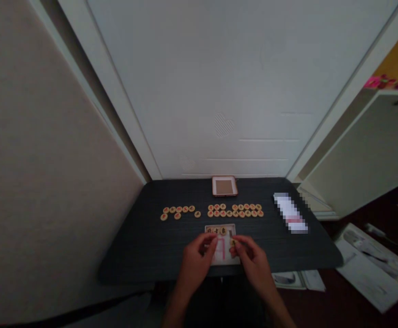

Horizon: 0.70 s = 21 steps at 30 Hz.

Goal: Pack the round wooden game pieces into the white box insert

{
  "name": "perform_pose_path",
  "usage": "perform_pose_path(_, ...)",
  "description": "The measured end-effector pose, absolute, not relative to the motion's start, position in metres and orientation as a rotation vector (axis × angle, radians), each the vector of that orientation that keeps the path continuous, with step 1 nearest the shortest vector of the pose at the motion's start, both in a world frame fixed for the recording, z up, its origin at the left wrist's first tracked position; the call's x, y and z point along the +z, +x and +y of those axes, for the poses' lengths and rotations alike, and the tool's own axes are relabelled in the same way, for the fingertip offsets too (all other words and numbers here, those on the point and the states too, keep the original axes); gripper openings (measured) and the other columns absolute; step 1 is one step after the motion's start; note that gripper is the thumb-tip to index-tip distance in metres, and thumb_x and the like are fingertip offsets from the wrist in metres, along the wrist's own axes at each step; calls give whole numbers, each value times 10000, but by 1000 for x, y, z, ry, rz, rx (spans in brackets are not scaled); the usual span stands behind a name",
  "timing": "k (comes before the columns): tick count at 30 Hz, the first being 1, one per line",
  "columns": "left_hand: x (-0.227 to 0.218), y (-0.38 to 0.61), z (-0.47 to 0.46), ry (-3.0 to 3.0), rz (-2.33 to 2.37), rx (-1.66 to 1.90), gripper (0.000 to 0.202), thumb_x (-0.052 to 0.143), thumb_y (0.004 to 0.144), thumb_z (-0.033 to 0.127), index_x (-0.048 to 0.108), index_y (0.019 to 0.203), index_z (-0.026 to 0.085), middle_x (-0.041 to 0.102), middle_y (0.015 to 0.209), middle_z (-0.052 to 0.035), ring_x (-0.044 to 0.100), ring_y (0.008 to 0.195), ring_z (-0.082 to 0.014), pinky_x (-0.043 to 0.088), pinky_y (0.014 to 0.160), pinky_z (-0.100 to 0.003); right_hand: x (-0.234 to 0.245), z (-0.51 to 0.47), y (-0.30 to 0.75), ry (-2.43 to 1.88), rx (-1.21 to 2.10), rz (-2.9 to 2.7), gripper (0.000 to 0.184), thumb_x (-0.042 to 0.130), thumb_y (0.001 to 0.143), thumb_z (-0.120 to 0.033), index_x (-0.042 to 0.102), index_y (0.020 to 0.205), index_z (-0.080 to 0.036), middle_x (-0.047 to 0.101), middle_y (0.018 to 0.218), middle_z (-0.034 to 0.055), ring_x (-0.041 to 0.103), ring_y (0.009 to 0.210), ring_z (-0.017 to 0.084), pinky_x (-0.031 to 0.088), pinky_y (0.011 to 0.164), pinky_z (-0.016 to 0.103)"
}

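A small white box (pixel 219 261) with pink marks inside lies near the table's front edge. Along its far wall sits a row of round Chinese chess pieces (pixel 216 231) with dark characters. My left hand (pixel 199 253) is curled over the box's left side, thumb and forefinger together beside that row; whatever they grip is hidden. Over the right side, my right hand (pixel 252 256) pinches one wooden Chinese chess piece (pixel 233 243) between thumb and fingers. Beyond the box, more Chinese chess pieces (pixel 241 213) lie flat in rows, some red-lettered, some dark.
At the back of the dark table (pixel 133 246) stands a shallow tray-like lid (pixel 224 194) with a brown inside. A blurred white packet (pixel 289 212) lies at the right. A white panel (pixel 199 91) rises behind the table. Open boxes (pixel 373 264) lie on the floor at right.
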<state>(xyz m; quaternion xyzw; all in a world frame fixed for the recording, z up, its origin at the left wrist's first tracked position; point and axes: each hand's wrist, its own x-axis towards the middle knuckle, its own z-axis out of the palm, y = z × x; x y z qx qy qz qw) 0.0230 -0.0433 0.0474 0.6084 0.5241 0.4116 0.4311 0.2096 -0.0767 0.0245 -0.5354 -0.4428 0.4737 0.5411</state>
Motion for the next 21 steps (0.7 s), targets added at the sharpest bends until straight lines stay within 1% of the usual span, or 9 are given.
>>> perform_pose_path(2, 41, 9, -40, 1600, 1464, 1072, 254, 550, 938, 358, 727, 1047, 211, 756, 1046, -77, 716, 962, -240, 574, 842, -364, 16, -77, 215, -1314, 1064, -1054, 399, 673, 889, -554, 753, 1107, -229, 738, 903, 69, 713, 820, 236, 570, 735, 324)
perform_pose_path(5, 28, 0, -38, 1718, 1619, 1072, 292, 551, 910, 317, 685, 1142, 201, 707, 1112, -100, 694, 967, -253, 576, 822, -395, 8, -78, 218, -1319, 1026, -1072, 402, 668, 886, -563, 759, 1087, -226, 724, 952, 74, 708, 846, 238, 571, 756, 330)
perform_pose_path(8, 15, 11, -38, 1777, 1679, 1035, 383, 592, 895, 339, 614, 1249, 195, 654, 1207, -113, 672, 1008, -255, 559, 901, -427, 4, -78, 216, -1322, 1053, -1063, 421, 677, 873, -576, 753, 1088, -222, 726, 974, 78, 708, 854, 241, 572, 764, 335)
perform_pose_path(11, 8, 28, -38, 1829, 1727, 1003, 431, 622, 875, 314, 566, 1286, 196, 619, 1247, -114, 619, 1152, -279, 506, 1010, -449, 3, -77, 212, -1329, 1089, -1040, 450, 686, 860, -590, 743, 1096, -211, 734, 941, 76, 707, 844, 243, 567, 767, 339)
perform_pose_path(14, 7, 35, -38, 1844, 1781, 951, 450, 622, 860, 244, 535, 1300, 205, 601, 1258, -103, 573, 1231, -284, 458, 1073, -446, 5, -76, 211, -1322, 1117, -1020, 474, 696, 849, -600, 738, 1102, -201, 738, 909, 76, 708, 845, 248, 565, 766, 343)
perform_pose_path(17, 9, 34, -38, 1826, 1789, 903, 445, 579, 883, 201, 505, 1322, 210, 589, 1274, -101, 569, 1242, -270, 452, 1077, -425, 7, -75, 212, -1320, 1135, -1000, 486, 710, 834, -609, 741, 1097, -202, 747, 904, 80, 712, 845, 254, 569, 759, 350)
perform_pose_path(21, 12, 33, -38, 1804, 1778, 867, 449, 559, 912, 218, 473, 1353, 219, 575, 1304, -106, 567, 1261, -264, 459, 1063, -408, 8, -73, 211, -1318, 1135, -975, 495, 726, 813, -619, 749, 1086, -206, 753, 885, 81, 713, 823, 261, 572, 734, 356)
